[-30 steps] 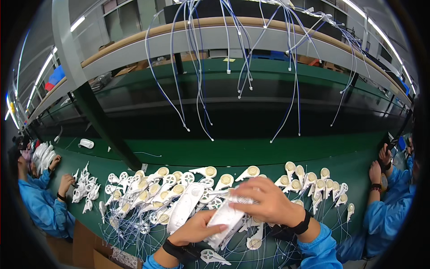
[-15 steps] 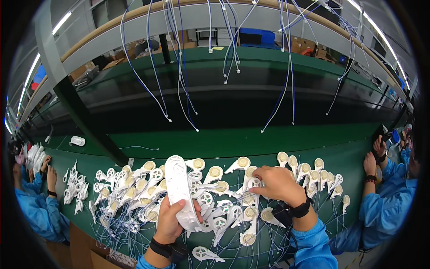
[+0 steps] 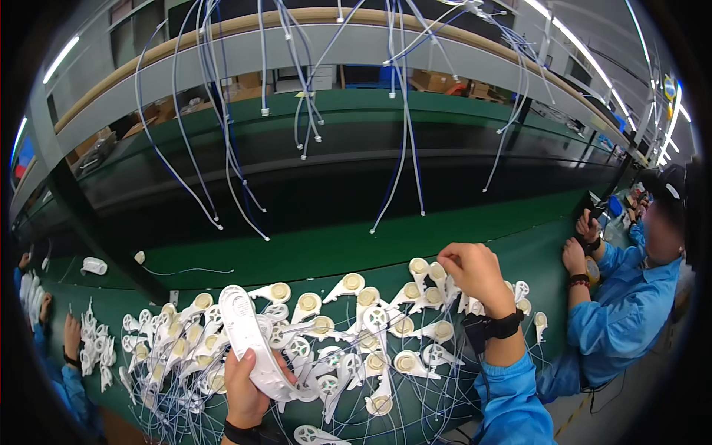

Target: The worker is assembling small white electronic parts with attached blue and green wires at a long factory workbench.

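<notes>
My left hand [image 3: 248, 389] is closed round a long white plastic housing [image 3: 248, 337], a hollow shell with a rounded end, held tilted with that end pointing away. At the far edge of the pile, my right hand [image 3: 478, 274] has its fingers curled in a pinch. Its fingertips are beside a white plastic part with a round disc [image 3: 437, 272]; whether they grip it or anything else is hidden. Below both hands lie several similar white arm-shaped parts, some with cream discs [image 3: 353, 282], some with spoked wheels [image 3: 376, 319]. Thin wires [image 3: 393, 415] trail from the pile.
Blue and white wires with small connectors [image 3: 408, 148] hang from the rail [image 3: 297, 38] overhead. A dark green post [image 3: 104, 230] stands at left. One co-worker in blue [image 3: 623, 304] sits at right, another's hand [image 3: 72, 335] is at left. Behind runs a black belt [image 3: 311, 200].
My view has turned to the right. My right hand has left a spoked white part in the middle of the pile and moved to its far right edge. The left hand keeps the housing.
</notes>
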